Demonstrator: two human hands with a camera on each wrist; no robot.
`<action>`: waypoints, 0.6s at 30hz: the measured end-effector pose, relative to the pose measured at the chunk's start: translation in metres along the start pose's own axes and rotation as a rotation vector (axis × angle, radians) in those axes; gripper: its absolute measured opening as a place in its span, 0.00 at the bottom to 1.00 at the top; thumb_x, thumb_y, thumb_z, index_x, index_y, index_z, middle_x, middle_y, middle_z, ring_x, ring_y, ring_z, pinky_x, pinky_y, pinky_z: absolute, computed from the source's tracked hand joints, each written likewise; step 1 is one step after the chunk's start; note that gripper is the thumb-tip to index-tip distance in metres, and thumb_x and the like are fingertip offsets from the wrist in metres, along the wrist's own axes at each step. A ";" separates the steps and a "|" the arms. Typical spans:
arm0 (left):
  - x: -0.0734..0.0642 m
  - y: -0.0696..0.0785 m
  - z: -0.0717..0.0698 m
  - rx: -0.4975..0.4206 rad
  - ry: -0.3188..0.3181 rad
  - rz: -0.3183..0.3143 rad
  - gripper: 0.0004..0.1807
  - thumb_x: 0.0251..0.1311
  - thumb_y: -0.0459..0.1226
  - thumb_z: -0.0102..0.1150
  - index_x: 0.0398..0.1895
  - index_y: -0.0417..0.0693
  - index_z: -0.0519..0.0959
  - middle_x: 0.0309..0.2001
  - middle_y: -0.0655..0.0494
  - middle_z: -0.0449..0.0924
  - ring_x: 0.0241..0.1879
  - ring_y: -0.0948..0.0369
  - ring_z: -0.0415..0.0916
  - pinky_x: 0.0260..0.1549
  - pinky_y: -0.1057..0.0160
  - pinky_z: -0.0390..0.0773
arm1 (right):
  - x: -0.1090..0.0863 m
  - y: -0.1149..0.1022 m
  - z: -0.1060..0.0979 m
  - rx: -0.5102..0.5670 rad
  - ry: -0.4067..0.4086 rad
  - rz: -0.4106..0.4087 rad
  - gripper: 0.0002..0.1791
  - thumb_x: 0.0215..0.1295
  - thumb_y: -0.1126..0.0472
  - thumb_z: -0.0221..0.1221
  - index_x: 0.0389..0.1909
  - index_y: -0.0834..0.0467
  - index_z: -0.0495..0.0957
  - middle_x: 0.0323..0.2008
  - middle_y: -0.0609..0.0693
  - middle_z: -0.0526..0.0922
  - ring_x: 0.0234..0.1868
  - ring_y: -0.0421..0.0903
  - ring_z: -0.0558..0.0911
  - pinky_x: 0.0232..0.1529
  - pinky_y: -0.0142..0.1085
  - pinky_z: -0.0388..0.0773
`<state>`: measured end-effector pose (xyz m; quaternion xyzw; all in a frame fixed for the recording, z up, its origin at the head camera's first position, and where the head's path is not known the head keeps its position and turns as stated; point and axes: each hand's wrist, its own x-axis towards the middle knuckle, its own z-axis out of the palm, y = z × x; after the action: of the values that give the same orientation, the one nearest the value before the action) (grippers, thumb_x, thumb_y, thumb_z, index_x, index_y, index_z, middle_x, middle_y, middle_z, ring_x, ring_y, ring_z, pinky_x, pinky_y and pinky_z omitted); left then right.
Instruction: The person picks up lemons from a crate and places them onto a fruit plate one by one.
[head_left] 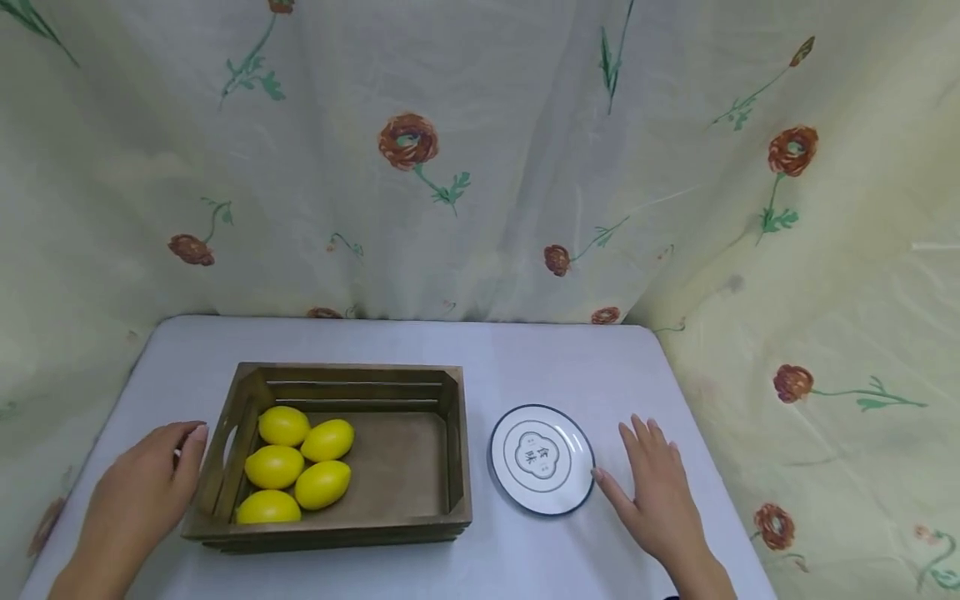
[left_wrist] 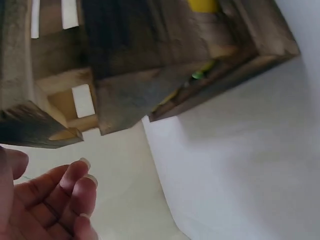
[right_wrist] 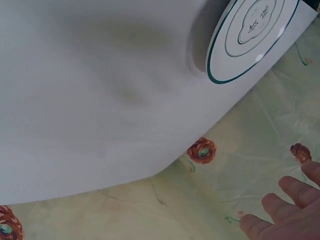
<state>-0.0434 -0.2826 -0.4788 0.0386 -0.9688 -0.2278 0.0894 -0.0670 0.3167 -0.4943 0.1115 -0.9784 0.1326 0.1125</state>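
Note:
Several yellow lemons (head_left: 322, 485) lie in the left half of a brown wooden crate (head_left: 405, 532) on the table. Beside the crate's left end is my left hand (head_left: 142, 483), its fingers loosely bent and holding nothing. In the left wrist view those bent fingers (left_wrist: 75, 192) show below the crate's slatted side (left_wrist: 125, 95). To the right of the crate sits a round white plate (head_left: 504, 467) with a dark rim and a printed motif in its centre. My right hand (head_left: 663, 496) is spread at the plate's right, thumb tip close to the rim, with nothing in it.
A white cloth covers the table (head_left: 375, 337), which has rounded back corners. Pale curtains (head_left: 480, 275) with brown-red flowers hang behind it and along both sides. The crate's slatted walls rise around the lemons, and its right half shows bare floor.

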 end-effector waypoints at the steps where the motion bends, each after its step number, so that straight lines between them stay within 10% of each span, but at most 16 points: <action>1: 0.001 0.000 0.000 -0.008 0.005 0.004 0.23 0.81 0.43 0.49 0.52 0.27 0.80 0.40 0.34 0.83 0.35 0.41 0.80 0.37 0.36 0.78 | 0.001 -0.001 0.000 -0.001 -0.002 -0.002 0.42 0.68 0.46 0.67 0.72 0.68 0.67 0.74 0.70 0.65 0.77 0.70 0.57 0.73 0.68 0.48; 18: 0.020 0.022 -0.009 -0.056 -0.288 -0.138 0.30 0.84 0.51 0.28 0.32 0.41 0.73 0.21 0.52 0.65 0.22 0.53 0.67 0.21 0.55 0.69 | 0.041 -0.035 -0.020 -0.057 -0.009 -0.187 0.40 0.69 0.45 0.65 0.72 0.66 0.68 0.76 0.65 0.63 0.79 0.67 0.55 0.75 0.63 0.50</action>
<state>-0.0617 -0.2695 -0.4582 0.0695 -0.9599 -0.2636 -0.0650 -0.0933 0.2820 -0.4572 0.1999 -0.9676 0.0930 0.1232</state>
